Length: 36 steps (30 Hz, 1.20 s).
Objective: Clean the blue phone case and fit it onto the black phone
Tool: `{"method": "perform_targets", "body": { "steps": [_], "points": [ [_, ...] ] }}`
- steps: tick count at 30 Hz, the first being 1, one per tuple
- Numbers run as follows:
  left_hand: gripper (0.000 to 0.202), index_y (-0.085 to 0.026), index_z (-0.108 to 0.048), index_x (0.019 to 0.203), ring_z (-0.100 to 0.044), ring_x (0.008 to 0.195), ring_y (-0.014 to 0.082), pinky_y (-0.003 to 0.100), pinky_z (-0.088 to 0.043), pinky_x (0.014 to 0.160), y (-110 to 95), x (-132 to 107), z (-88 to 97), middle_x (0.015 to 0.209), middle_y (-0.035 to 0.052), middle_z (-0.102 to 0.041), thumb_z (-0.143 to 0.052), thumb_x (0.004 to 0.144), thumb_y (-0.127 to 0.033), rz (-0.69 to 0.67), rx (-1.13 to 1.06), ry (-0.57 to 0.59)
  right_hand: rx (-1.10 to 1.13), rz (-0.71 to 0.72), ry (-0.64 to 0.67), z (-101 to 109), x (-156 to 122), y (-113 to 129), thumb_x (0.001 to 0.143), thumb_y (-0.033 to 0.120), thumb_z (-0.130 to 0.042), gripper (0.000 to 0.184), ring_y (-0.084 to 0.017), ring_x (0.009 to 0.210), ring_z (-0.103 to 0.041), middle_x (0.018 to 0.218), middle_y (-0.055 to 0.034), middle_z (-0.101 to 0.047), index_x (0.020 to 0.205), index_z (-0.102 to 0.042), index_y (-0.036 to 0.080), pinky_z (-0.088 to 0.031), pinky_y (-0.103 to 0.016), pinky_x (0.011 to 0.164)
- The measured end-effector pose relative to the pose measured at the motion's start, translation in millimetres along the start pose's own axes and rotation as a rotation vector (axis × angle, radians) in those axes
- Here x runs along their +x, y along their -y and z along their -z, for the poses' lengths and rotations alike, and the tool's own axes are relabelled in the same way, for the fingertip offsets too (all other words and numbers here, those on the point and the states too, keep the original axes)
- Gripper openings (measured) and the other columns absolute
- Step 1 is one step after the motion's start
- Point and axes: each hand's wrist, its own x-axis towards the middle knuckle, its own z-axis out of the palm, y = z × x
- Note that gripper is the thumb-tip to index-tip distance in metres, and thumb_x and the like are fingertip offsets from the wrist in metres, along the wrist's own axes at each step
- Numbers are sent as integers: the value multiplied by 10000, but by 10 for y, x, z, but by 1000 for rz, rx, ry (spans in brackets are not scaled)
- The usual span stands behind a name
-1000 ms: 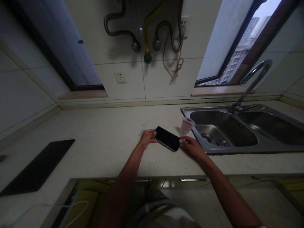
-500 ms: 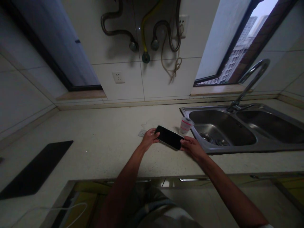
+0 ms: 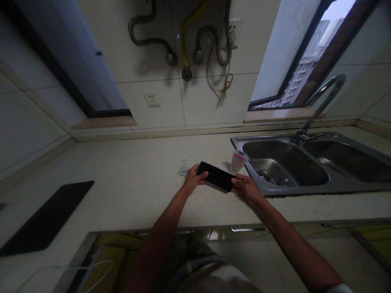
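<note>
A black phone (image 3: 217, 176) with a dark screen is held just above the pale countertop (image 3: 128, 179), lying flat and slanted. My left hand (image 3: 192, 179) grips its left end, thumb on the screen edge. My right hand (image 3: 246, 189) grips its right end with fingers curled round the edge. A small plastic cup (image 3: 238, 160) with a pink label stands just behind the phone, beside the sink rim. A small grey scrap (image 3: 183, 171) lies on the counter by my left hand.
A steel double sink (image 3: 305, 167) with a curved tap (image 3: 320, 103) fills the right. A black flat mat (image 3: 45, 215) lies at the left. Hoses (image 3: 186, 40) and a wall socket (image 3: 151, 99) are on the tiled wall. A white cable (image 3: 76, 268) hangs below the counter edge.
Both hands have closed in tighter on the phone's ends; my left thumb now lies on the screen edge. The phone has barely shifted.
</note>
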Motion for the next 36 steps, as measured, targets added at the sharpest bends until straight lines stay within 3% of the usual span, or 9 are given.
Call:
{"method": "perform_targets", "body": {
  "steps": [13,21,26,31,36],
  "points": [
    [685,-181,-599,1106,-686,852,198,327,-613,651,43,38,1,1096,72,-669,-908,557,-449,-33,41,-26,29,21,-22,-62,-2,29,549,471,-916,424,-145,610,-602,654,-2,-643,722,-694,155,-550,-280,585],
    [640,-154,-620,1013,-672,815,196,323,-602,629,-25,-9,-35,986,70,-688,-920,530,-447,-83,-53,-107,144,-36,175,-127,0,-60,632,391,-914,513,-203,882,-736,962,-37,-757,1056,-693,202,-638,-365,802],
    [648,-168,-614,1043,-665,803,183,268,-577,589,-15,-48,-114,968,55,-685,-918,540,-440,-111,-13,-118,91,-25,117,-75,61,-185,606,311,-935,418,-193,709,-756,792,-49,-759,909,-704,137,-661,-315,749],
    [622,-187,-610,1085,-661,798,157,243,-567,633,-1,-73,-154,951,27,-684,-915,577,-377,-122,-66,-32,132,2,62,-17,80,-198,617,271,-929,398,-203,676,-757,784,-53,-763,912,-701,132,-667,-315,718],
    [668,-200,-599,1234,-672,1064,231,366,-540,928,-25,-101,-169,1139,79,-710,-889,634,-248,-119,-317,180,164,-105,199,-73,20,-106,649,326,-927,424,-209,792,-772,886,-82,-780,960,-717,128,-641,-321,800]
  ]
}}
